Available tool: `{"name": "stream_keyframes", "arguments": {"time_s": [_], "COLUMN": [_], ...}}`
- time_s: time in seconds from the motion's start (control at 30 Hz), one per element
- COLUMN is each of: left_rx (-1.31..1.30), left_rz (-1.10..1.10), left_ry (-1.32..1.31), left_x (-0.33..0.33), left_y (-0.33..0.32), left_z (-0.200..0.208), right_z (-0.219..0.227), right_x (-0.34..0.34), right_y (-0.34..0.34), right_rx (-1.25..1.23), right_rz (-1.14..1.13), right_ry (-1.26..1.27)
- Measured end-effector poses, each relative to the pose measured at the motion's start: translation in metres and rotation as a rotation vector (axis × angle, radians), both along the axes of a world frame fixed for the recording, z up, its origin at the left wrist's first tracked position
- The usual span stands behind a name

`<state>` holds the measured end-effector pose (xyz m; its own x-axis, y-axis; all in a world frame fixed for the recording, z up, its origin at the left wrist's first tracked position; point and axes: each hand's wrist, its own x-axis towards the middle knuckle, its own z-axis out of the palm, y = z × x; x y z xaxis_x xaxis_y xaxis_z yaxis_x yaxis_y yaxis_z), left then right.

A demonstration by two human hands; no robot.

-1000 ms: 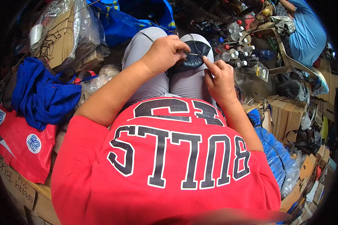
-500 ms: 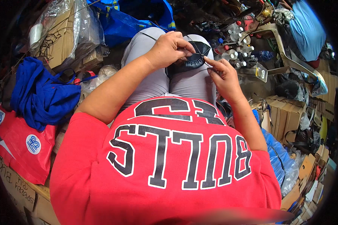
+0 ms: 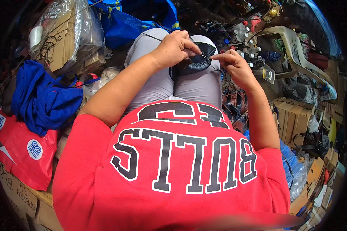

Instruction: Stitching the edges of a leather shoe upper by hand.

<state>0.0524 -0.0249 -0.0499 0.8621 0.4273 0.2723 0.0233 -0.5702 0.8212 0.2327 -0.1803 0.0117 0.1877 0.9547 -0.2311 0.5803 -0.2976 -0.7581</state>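
On my grey-trousered lap lies a black leather piece (image 3: 197,66) with a puckered, stitched-looking edge; it resembles the toe of a shoe. My left hand (image 3: 177,49) is closed over its far left side, fingertips pinched on something thin and partly hidden. A short pale sliver shows at those fingertips, too small to name. A dark cord (image 3: 151,37) runs out leftward from behind this hand. Just right of the black piece, my right hand (image 3: 236,66) pinches a thin dark thread between thumb and forefinger. Thread strands hang beneath it.
Several plastic bottles (image 3: 243,36) stand beyond my right knee, near a pale plastic chair frame (image 3: 291,46). Brown shoes (image 3: 237,104) lie under my right forearm. A blue bag (image 3: 121,27) is ahead, blue cloth (image 3: 42,96) at left, cardboard (image 3: 293,119) at right.
My right hand has drawn a little to the right and its elbow has swung outward. The left hand stays almost in place over the black piece.
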Motion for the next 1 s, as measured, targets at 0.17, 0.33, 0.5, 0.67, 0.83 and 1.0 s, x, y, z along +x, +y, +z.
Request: {"name": "stream_keyframes", "arguments": {"time_s": [0.17, 0.33, 0.5, 0.67, 0.83, 1.0], "left_rx": [0.024, 0.027, 0.013, 0.02, 0.006, -0.012], "left_rz": [-0.008, -0.009, -0.01, -0.013, -0.018, -0.047], "left_ry": [-0.003, -0.002, 0.002, -0.011, -0.024, 0.007], "left_x": [0.0004, 0.0005, 0.0003, 0.0001, 0.0008, 0.0031], "left_y": [0.0005, 0.0006, 0.0005, 0.0006, -0.0004, -0.0008], "left_z": [0.0001, 0.0012, 0.0015, -0.0001, 0.0002, 0.0011], "right_z": [0.0007, -0.0013, -0.0015, -0.0017, -0.0031, -0.0052], "right_x": [0.0001, 0.0013, 0.002, 0.0023, 0.0026, 0.0059], "right_y": [0.0027, 0.0032, 0.0034, 0.0033, 0.0028, 0.0019], "right_rx": [0.007, 0.02, 0.015, 0.014, 0.033, -0.014], "right_rz": [0.019, 0.013, 0.013, 0.011, 0.008, 0.009], "right_ry": [-0.015, -0.018, -0.012, -0.011, -0.019, 0.059]}}
